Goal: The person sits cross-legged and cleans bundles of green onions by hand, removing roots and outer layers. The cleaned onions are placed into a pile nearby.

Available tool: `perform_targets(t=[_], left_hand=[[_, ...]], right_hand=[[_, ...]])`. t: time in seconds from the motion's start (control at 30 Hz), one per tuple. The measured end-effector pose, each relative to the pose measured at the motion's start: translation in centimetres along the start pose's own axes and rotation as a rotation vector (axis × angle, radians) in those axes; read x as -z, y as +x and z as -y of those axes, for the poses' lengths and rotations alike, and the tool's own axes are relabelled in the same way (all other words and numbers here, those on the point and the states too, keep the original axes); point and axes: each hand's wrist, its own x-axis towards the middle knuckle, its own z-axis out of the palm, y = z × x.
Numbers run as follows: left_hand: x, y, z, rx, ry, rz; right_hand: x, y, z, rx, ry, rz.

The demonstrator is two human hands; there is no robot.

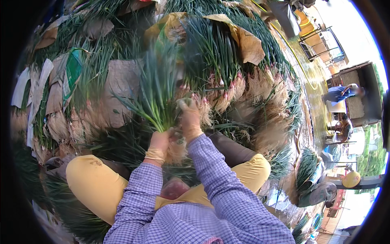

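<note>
My left hand point(159, 143), in a thin pale glove, grips a bunch of green onions point(155, 106) near its base. The long leaves fan upward and blur towards their tips, while pale stringy roots point(176, 151) hang below the fist. Just to the right and a little higher is my right hand point(190, 119), also gloved. Its bent fingers are by the reddish bulbs of a larger onion pile point(218, 61); whether they pinch anything is blurred. Cut-looking loose greens point(122, 141) lie under both hands, between my bent knees.
More rooted onion bundles lie at left, some under grey-brown sacking point(122, 88) and a green printed bag point(72, 73). A yellow-brown sheet point(246, 42) covers onions ahead. At right, a yellow hose point(301, 67) crosses wet ground; two people and a truck point(355, 94) are beyond.
</note>
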Motion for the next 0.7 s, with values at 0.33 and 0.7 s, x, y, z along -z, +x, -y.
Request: perform_targets(t=[0.33,0.7], left_hand=[[1.9,-1.0,-1.5,0.199,-0.632,0.633],[0.9,-0.3,-0.4,0.176,-0.518,0.352]], right_hand=[[1.8,0.2,2.9,-0.601,0.333,0.457],[2.2,-2.1,2.5,-0.377,0.010,0.294]])
